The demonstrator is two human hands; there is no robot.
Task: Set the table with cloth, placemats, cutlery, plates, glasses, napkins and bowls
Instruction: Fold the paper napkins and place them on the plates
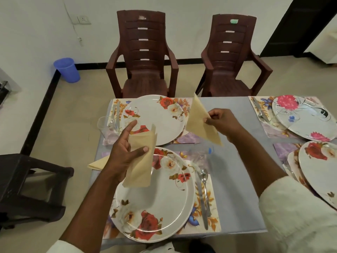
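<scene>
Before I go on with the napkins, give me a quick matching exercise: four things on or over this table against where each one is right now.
Things:
1. triangular napkin
2. napkin stack
3. spoon
4. folded napkin

Places:
A. lying left of the near plate
B. held in the left hand
C. pinched by the right hand
D. lying right of the near plate

Pairs: 1-C, 2-B, 3-D, 4-A

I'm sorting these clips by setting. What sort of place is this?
Probably a home dining room: a table laid with flowered plates and cutlery, two brown plastic chairs pulled up, and a plain tiled floor with a blue bin.
</scene>
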